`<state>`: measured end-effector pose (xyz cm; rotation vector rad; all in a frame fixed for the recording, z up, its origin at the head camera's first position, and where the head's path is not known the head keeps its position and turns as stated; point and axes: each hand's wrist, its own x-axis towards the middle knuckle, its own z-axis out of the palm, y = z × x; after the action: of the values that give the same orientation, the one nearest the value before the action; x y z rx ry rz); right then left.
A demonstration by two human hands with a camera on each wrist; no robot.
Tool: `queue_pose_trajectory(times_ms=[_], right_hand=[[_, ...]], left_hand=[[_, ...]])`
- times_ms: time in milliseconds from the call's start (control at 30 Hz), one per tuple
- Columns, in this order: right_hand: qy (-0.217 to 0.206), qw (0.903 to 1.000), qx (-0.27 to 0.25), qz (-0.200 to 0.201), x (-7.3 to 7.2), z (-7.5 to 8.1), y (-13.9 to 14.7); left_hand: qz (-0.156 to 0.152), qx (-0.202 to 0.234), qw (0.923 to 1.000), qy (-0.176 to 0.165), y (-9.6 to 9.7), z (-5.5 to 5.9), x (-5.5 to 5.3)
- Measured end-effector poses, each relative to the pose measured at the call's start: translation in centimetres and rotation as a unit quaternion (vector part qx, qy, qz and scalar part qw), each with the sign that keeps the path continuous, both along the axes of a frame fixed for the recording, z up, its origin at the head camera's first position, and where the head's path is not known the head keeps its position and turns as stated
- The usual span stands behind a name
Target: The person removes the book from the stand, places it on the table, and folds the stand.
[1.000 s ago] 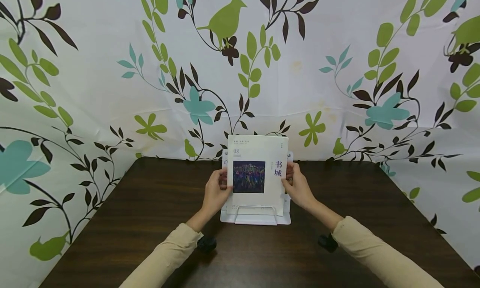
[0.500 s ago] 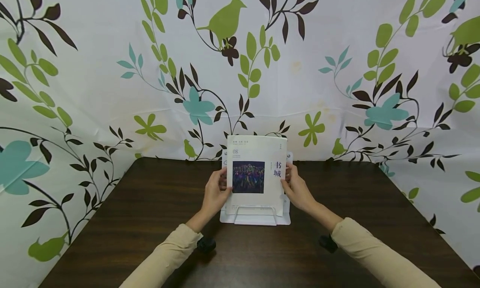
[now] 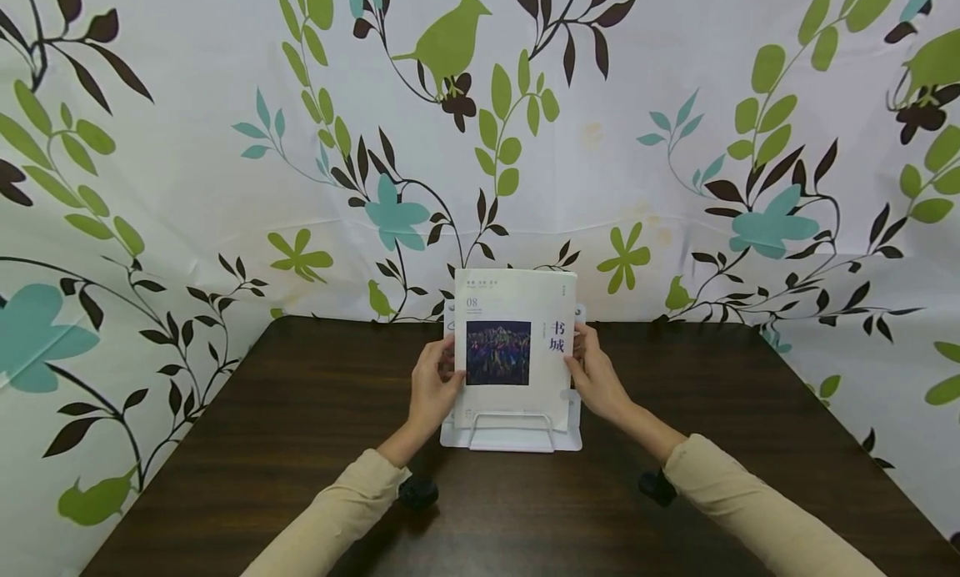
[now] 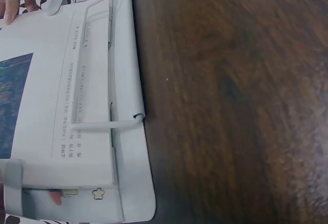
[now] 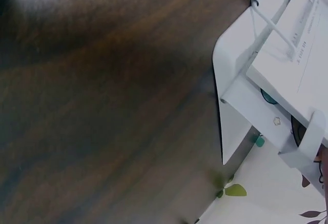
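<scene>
A white paperback book (image 3: 510, 306) with a dark picture on its cover stands upright, leaning back on a white book stand (image 3: 512, 440). My left hand (image 3: 432, 385) holds the left edge, thumb on the front and fingers behind. On the opposite edge, my right hand (image 3: 597, 381) grips in the same manner. The wire bar (image 4: 105, 125) of the stand crosses the lower cover in the left wrist view. White side clips (image 4: 14, 188) reach over the book's edges there. A similar clip (image 5: 310, 139) appears in the right wrist view. My fingers behind the book are partly hidden.
The stand sits toward the back of a dark wooden table (image 3: 337, 410). Behind the table hangs a white cloth (image 3: 600, 143) printed with leaves, birds and flowers. Dark wrist devices (image 3: 417, 493) show beneath both forearms.
The book has risen very slightly between my hands, and my left wrist has shifted a little to the right. Both hands keep their hold; the stand stays in place.
</scene>
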<state>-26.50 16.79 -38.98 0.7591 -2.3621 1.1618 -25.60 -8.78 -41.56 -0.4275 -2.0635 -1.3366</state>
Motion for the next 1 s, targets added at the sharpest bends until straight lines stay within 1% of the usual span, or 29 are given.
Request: queue_pose_trajectory(times_ms=[133, 267, 300, 367, 533, 633, 767, 900, 933, 1000], right_hand=[[0.017, 0.9998, -0.005, -0.003, 0.3, 1.0, -0.3], [0.027, 0.9996, -0.003, -0.006, 0.0, 1.4, -0.3], [0.029, 0.9996, -0.002, -0.005, -0.3, 1.2, -0.1], [0.039, 0.9992, 0.006, -0.003, -0.7, 1.4, -0.1], [0.058, 0.9983, 0.007, -0.001, -1.1, 3.0, -0.2], [0.057, 0.9984, 0.006, 0.004, -1.2, 4.0, -0.3], [0.058, 0.9983, -0.001, 0.011, -0.9, 5.2, -0.3], [0.062, 0.998, -0.015, 0.008, -0.5, 6.5, -0.5], [0.06, 0.998, -0.017, 0.006, -0.3, 6.8, -0.5], [0.063, 0.9979, -0.016, 0.005, 0.5, 7.8, -0.7]], left_hand=[[0.001, 0.002, 1.0, 0.002, 0.0, 0.5, -0.1], [0.001, -0.001, 0.9999, 0.01, 0.0, 1.1, -0.4], [0.002, -0.001, 0.9999, 0.013, 0.0, 1.3, -0.5], [0.003, 0.0, 0.9998, 0.021, 0.0, 1.7, -0.7], [0.006, 0.005, 0.9995, 0.031, 0.0, 3.0, -1.1], [0.009, 0.003, 0.9991, 0.042, -0.1, 3.6, -1.2], [0.013, -0.002, 0.9973, 0.072, -0.2, 4.6, -1.1], [0.015, -0.002, 0.9947, 0.102, -0.2, 5.8, -1.1], [0.016, -0.002, 0.9942, 0.106, -0.1, 6.0, -1.1], [0.017, 0.001, 0.9934, 0.113, 0.0, 6.4, -1.0]])
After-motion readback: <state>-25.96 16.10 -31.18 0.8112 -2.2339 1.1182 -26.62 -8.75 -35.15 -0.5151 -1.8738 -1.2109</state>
